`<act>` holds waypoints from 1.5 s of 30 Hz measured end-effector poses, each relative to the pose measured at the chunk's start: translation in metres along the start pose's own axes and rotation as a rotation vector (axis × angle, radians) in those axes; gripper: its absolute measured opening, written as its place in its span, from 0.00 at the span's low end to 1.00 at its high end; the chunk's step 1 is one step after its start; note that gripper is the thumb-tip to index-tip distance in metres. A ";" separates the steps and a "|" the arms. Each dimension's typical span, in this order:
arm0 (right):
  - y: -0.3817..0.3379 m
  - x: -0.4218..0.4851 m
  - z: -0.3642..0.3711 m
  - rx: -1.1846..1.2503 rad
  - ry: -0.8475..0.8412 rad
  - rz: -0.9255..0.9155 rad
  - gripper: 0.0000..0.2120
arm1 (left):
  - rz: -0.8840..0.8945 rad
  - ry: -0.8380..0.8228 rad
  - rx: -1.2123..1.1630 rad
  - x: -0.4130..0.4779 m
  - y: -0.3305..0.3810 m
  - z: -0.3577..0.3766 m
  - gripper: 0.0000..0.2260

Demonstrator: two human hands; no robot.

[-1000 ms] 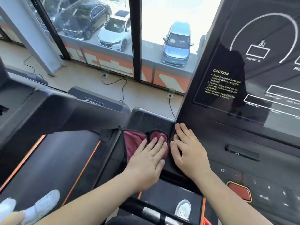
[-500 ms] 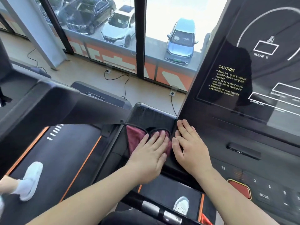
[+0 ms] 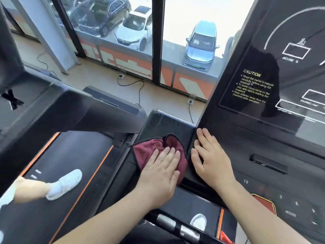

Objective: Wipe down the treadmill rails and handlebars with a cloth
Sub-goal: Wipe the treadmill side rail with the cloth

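Observation:
A dark red cloth point(image 3: 149, 152) lies on the black left side tray point(image 3: 167, 123) of the treadmill, beside the console. My left hand point(image 3: 161, 171) presses flat on the cloth with straight fingers, covering its right half. My right hand point(image 3: 209, 159) rests flat on the console's left edge point(image 3: 226, 131), fingers straight, just right of the cloth and apart from it. A black handlebar with silver grip sensors point(image 3: 175, 224) crosses below my forearms.
The console screen point(image 3: 274, 76) rises at the right, with a red stop button point(image 3: 265, 203) and number keys below it. On the neighbouring treadmill belt point(image 3: 73, 173) at the left a person's foot in a white shoe point(image 3: 65, 184) steps. Windows and floor cables lie ahead.
My left hand has slid the cloth slightly forward on the tray. The white shoe on the left belt has moved to the right. My right hand has stayed in place.

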State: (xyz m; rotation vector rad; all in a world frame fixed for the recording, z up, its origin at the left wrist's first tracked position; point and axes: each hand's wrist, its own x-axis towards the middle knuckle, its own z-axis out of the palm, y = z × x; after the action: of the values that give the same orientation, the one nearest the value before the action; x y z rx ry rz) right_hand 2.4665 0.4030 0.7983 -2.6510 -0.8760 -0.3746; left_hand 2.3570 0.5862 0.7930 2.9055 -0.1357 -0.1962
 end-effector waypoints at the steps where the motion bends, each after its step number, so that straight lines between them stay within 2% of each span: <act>1: 0.000 0.000 0.000 -0.001 0.003 -0.001 0.17 | 0.024 -0.010 -0.011 -0.011 -0.002 0.003 0.28; 3: -0.001 0.000 0.002 0.000 0.004 0.006 0.17 | 0.047 -0.041 0.015 -0.011 -0.009 0.003 0.30; 8: -0.004 0.001 0.002 0.008 -0.015 0.035 0.21 | -0.100 -0.081 0.123 0.043 0.002 -0.009 0.38; 10: -0.004 0.000 0.002 0.005 -0.021 0.045 0.22 | -0.122 -0.034 0.081 0.044 0.009 -0.007 0.36; 15: -0.004 0.002 -0.001 -0.027 -0.052 0.048 0.21 | 0.026 0.256 -0.124 0.014 -0.007 0.000 0.17; 17: -0.008 0.003 -0.006 -0.047 -0.093 0.061 0.24 | 0.073 0.263 -0.046 -0.003 -0.022 0.004 0.19; 19: -0.014 0.003 -0.010 -0.060 -0.135 0.077 0.26 | 0.021 0.238 0.048 -0.018 -0.030 0.008 0.24; 22: -0.018 0.000 -0.014 -0.070 -0.144 0.091 0.29 | -0.175 0.130 0.047 -0.019 -0.030 0.005 0.30; 26: -0.012 -0.003 -0.013 -0.051 -0.145 0.092 0.25 | -0.233 0.019 0.080 0.063 -0.039 -0.025 0.33; 29: -0.008 -0.004 -0.011 -0.011 -0.129 0.105 0.23 | -0.207 -0.040 0.085 0.109 -0.040 -0.039 0.31; 34: -0.010 -0.004 -0.004 0.016 -0.075 0.118 0.21 | 0.017 -0.111 0.097 0.083 -0.024 -0.028 0.29; 39: -0.010 -0.004 -0.005 0.008 -0.048 0.099 0.19 | -0.023 -0.145 0.071 0.133 -0.028 -0.044 0.28; 42: -0.008 -0.003 -0.008 0.027 -0.064 0.112 0.19 | 0.006 -0.139 0.004 0.109 -0.003 -0.031 0.28; 45: -0.009 -0.003 -0.008 0.037 -0.083 0.118 0.20 | 0.153 -0.169 0.021 0.075 -0.011 -0.029 0.27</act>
State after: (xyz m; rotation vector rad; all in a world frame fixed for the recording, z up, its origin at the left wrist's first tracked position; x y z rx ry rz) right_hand 2.4575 0.4054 0.8067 -2.6846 -0.7385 -0.2190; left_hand 2.4364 0.5953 0.8090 2.8800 -0.3887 -0.4161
